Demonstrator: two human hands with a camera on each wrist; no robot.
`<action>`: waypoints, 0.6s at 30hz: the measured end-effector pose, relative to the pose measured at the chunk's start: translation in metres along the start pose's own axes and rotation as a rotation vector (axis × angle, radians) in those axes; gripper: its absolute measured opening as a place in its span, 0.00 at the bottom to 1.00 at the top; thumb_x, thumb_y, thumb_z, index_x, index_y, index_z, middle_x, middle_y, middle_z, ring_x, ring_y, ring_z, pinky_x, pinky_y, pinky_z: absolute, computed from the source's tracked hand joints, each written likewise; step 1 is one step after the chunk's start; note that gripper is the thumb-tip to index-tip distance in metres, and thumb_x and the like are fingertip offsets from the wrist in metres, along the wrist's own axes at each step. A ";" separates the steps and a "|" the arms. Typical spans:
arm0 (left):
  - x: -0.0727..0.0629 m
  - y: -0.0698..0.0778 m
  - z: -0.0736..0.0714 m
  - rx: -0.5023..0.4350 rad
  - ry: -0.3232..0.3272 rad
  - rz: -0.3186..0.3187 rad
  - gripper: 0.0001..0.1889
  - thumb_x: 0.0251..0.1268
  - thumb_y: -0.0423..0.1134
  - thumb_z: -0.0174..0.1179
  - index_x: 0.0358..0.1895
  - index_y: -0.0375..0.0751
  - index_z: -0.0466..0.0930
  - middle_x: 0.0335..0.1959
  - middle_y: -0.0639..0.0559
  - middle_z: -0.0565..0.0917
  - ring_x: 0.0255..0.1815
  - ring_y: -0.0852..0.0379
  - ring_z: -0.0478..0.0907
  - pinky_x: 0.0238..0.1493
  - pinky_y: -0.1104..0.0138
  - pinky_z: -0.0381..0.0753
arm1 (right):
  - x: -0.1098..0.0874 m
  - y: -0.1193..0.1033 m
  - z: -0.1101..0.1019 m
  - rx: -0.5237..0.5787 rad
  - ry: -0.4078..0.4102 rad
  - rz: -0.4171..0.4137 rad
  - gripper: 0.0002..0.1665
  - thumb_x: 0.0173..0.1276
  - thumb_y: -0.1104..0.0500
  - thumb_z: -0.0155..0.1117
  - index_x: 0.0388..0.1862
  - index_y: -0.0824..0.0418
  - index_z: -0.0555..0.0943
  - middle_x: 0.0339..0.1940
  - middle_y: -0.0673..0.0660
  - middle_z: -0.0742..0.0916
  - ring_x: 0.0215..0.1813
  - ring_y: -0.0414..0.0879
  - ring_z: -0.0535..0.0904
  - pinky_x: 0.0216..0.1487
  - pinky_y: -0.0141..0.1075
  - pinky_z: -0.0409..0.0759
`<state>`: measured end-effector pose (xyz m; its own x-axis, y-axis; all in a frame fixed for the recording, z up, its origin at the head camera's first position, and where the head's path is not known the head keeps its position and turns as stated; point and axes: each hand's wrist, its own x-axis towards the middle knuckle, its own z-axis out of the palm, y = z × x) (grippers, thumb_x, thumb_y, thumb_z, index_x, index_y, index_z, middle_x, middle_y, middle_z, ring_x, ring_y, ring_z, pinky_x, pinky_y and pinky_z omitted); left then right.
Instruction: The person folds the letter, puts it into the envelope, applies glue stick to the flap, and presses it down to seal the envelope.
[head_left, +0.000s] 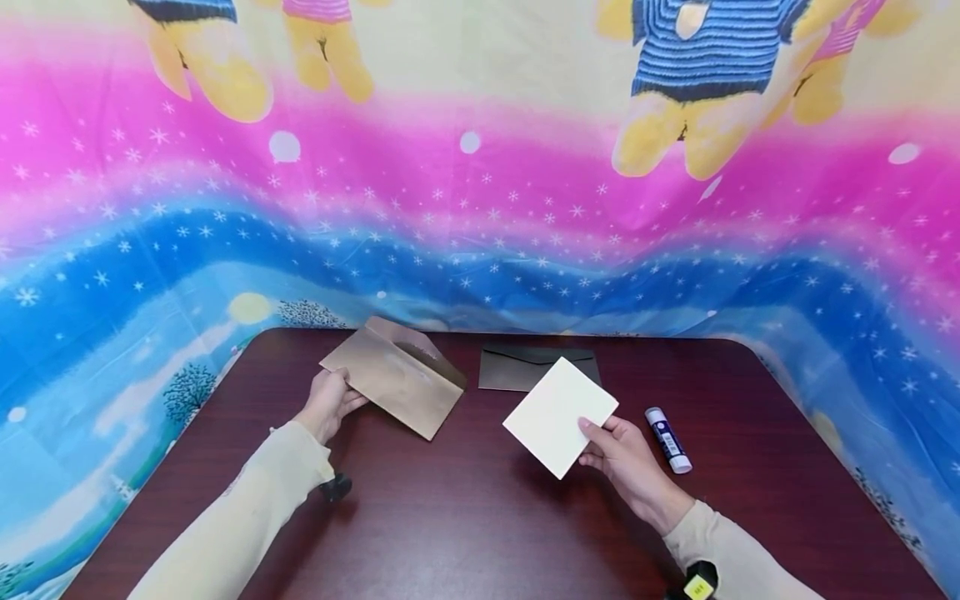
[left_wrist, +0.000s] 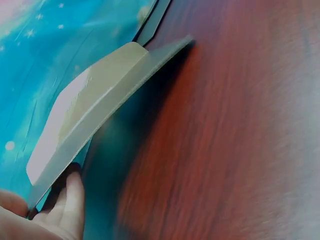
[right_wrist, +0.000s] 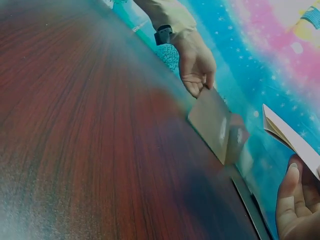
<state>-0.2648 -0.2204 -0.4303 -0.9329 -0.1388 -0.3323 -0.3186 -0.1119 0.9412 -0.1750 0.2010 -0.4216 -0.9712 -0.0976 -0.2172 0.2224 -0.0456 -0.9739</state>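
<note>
My left hand [head_left: 330, 403] pinches a tan envelope [head_left: 397, 379] by its left corner, above the table. The envelope's flap [left_wrist: 82, 95] stands open on its far side. Between thumb and fingers, my right hand [head_left: 626, 462] holds a cream folded card [head_left: 558, 417] by its right edge. The right wrist view shows the folded layers of this card [right_wrist: 287, 135] edge-on. Behind it lies a dark envelope [head_left: 513, 371] on the table, partly hidden by the card. A glue stick [head_left: 667, 440] lies just right of my right hand, touched by neither hand.
The dark red-brown wooden table [head_left: 450, 517] has rounded far corners. A printed cloth [head_left: 480, 208] with snowflakes and bear figures hangs along the back and sides, close to the table's edge.
</note>
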 end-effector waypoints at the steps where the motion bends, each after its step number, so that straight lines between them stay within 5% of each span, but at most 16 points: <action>1: -0.001 -0.001 0.001 0.003 0.008 -0.002 0.31 0.75 0.32 0.32 0.80 0.34 0.42 0.68 0.30 0.69 0.47 0.59 0.84 0.50 0.69 0.85 | 0.000 0.000 0.000 -0.002 -0.001 0.002 0.20 0.80 0.54 0.55 0.60 0.69 0.73 0.33 0.44 0.89 0.34 0.35 0.83 0.40 0.28 0.82; 5: -0.006 -0.003 0.006 0.036 0.017 0.017 0.33 0.71 0.28 0.41 0.77 0.35 0.43 0.59 0.40 0.70 0.44 0.61 0.80 0.44 0.70 0.82 | 0.000 0.001 0.000 -0.002 0.003 0.010 0.20 0.80 0.54 0.55 0.59 0.68 0.73 0.33 0.44 0.89 0.34 0.35 0.83 0.40 0.28 0.82; 12: -0.014 -0.011 0.014 0.070 -0.020 0.062 0.23 0.76 0.31 0.50 0.70 0.28 0.62 0.44 0.55 0.82 0.37 0.70 0.82 0.43 0.75 0.82 | -0.001 0.000 0.001 0.018 0.000 0.015 0.17 0.81 0.54 0.53 0.56 0.66 0.74 0.33 0.44 0.90 0.34 0.36 0.84 0.39 0.30 0.81; 15: -0.022 -0.013 0.019 0.173 -0.023 0.113 0.21 0.81 0.38 0.47 0.67 0.28 0.67 0.41 0.52 0.87 0.35 0.69 0.84 0.46 0.73 0.82 | -0.003 0.000 0.001 0.022 -0.022 0.004 0.19 0.82 0.53 0.51 0.57 0.68 0.73 0.35 0.44 0.90 0.38 0.36 0.86 0.41 0.32 0.82; 18: -0.032 -0.015 0.028 0.301 -0.029 0.172 0.21 0.83 0.42 0.43 0.69 0.33 0.66 0.50 0.44 0.87 0.41 0.62 0.86 0.56 0.65 0.81 | -0.006 -0.002 0.002 0.027 -0.037 -0.001 0.20 0.83 0.53 0.49 0.58 0.68 0.72 0.37 0.44 0.90 0.41 0.36 0.87 0.44 0.34 0.84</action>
<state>-0.2348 -0.1872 -0.4319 -0.9803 -0.1014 -0.1693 -0.1872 0.2064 0.9604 -0.1692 0.1997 -0.4184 -0.9677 -0.1345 -0.2134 0.2244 -0.0727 -0.9718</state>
